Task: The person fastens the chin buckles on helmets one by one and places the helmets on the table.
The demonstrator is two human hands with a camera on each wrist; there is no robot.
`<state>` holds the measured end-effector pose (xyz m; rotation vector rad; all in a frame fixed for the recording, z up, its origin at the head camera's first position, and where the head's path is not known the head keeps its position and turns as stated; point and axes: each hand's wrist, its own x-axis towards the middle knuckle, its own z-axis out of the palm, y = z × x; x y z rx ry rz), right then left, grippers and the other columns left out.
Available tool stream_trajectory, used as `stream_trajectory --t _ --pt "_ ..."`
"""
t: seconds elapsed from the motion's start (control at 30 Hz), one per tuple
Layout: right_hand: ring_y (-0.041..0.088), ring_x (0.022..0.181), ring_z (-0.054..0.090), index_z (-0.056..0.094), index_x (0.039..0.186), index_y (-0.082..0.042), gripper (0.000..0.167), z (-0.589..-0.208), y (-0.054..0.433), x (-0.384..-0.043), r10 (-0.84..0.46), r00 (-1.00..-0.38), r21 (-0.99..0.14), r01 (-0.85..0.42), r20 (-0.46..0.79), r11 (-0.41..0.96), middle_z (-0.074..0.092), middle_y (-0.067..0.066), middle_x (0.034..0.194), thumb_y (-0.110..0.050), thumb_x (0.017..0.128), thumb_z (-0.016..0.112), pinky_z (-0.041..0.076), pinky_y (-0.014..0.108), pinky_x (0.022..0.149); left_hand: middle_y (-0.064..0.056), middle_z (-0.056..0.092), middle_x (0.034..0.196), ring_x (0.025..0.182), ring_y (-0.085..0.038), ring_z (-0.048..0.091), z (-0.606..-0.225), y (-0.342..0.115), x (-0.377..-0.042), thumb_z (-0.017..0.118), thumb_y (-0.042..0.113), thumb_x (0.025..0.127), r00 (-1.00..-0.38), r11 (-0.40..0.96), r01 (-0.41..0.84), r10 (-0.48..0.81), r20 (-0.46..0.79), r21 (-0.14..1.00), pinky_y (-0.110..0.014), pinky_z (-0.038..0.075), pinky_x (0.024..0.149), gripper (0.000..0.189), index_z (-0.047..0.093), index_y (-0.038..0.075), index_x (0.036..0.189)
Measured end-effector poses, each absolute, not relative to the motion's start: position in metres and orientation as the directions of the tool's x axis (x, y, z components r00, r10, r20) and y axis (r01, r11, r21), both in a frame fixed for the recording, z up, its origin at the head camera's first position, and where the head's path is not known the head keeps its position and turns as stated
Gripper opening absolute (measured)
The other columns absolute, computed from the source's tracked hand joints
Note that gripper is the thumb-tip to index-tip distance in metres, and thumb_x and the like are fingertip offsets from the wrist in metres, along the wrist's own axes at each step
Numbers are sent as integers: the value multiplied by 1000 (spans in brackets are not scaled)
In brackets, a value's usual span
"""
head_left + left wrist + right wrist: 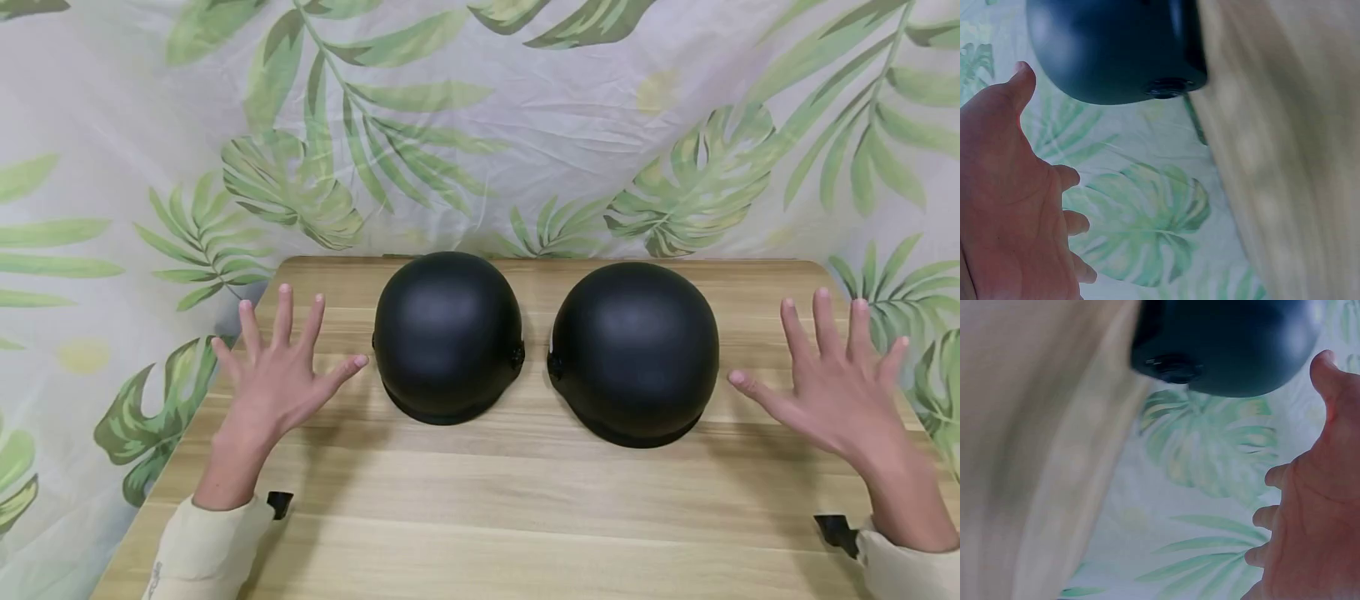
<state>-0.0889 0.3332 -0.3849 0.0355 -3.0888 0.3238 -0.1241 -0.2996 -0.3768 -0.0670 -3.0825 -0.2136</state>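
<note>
Two matte black helmets sit side by side, dome up, on the wooden table. My left hand [273, 383] is spread to the left of the left helmet [448, 333], thumb tip just short of its shell. On the other side, my right hand [843, 396] spreads its fingers beside the right helmet [637, 350], its thumb pointing at the shell with a small gap. Neither hand holds anything. The left wrist view shows the open left palm [1010, 200] below a helmet with a round side fitting [1169, 87]. A similar fitting [1175, 367] appears in the right wrist view, near the right palm [1322, 512].
The light wood table [480, 517] has rounded far corners and meets a leaf-printed cloth [555, 142] behind it. A narrow gap separates the helmets. Small black pieces [280, 504] stick out at both sleeve cuffs.
</note>
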Motion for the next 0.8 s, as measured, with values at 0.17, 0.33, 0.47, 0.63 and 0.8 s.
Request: stream_trajectory --t 0.17,0.33,0.47,0.63,0.8 --pt "44 156 -36 -6 171 -15 114 -366 316 -88 -44 -995 -193 -60 85 979 -31 9 173 -74 96 56 -21 88 110 -5 -24 177 157 -51 -33 -363 -288 -121 46 85 95 -994 985 76 64 83 157 -96 -12 103 105 6 28 173" --pt "37 157 -38 -5 172 -16 113 -352 293 -89 -99 -989 -232 -121 107 965 -29 7 174 -71 97 59 -23 84 113 -6 -22 177 157 -52 -31 -353 -278 -118 47 85 94 -991 983 101 86 99 152 -96 -11 103 105 5 29 173" --pt "36 158 -37 -5 172 -17 115 -345 276 -94 -138 -984 -240 -161 112 957 -28 6 175 -72 95 61 -23 83 114 -5 -23 177 157 -51 -33 -349 -271 -118 49 84 94 -990 979 114 98 99 167 -96 -11 104 106 3 30 173" --pt "38 160 -34 -4 172 -17 118 -340 255 -99 -172 -977 -255 -200 130 946 -24 8 177 -73 93 64 -19 84 115 -4 -23 177 157 -51 -33 -345 -263 -117 50 83 94 -989 974 126 109 98 188 -95 -9 106 106 3 30 173" --pt "42 162 -28 -3 172 -17 119 -339 234 -103 -209 -967 -272 -243 147 931 -21 10 178 -76 92 63 -15 85 116 -5 -22 178 158 -54 -28 -343 -259 -118 51 80 96 -986 965 147 127 103 218 -95 -6 107 104 2 29 173"
